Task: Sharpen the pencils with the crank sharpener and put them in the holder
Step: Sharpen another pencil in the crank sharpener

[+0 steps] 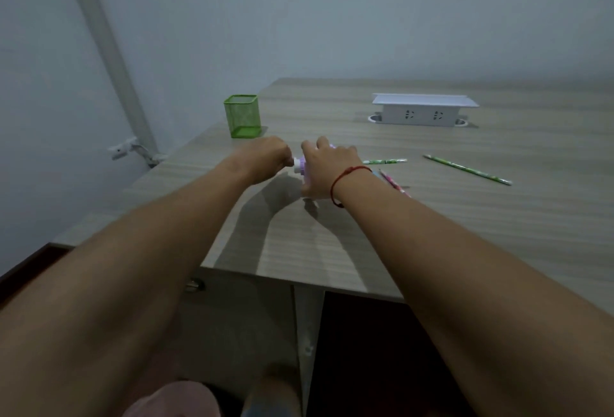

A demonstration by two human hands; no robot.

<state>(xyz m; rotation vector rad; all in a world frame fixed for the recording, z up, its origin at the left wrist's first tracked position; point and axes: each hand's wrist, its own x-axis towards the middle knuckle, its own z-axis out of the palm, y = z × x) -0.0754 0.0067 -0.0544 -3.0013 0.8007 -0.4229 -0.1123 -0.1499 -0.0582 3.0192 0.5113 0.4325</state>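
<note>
A small purple and white crank sharpener [300,166] stands on the wooden table [432,217], mostly covered by my right hand [327,169], which grips its body from above. My left hand [267,159] is closed at the sharpener's left end; what it holds is hidden. A green mesh pencil holder [242,115] stands behind my left hand and looks empty. Two green patterned pencils, one [385,161] just right of my right hand and one [466,170] farther right, lie on the table. A pink pencil [395,184] lies by my right wrist.
A white power socket box [420,110] sits at the back right of the table. The table's left edge runs close to the wall, and a pipe [109,51] rises there. Under the front edge are a drawer and a dark opening.
</note>
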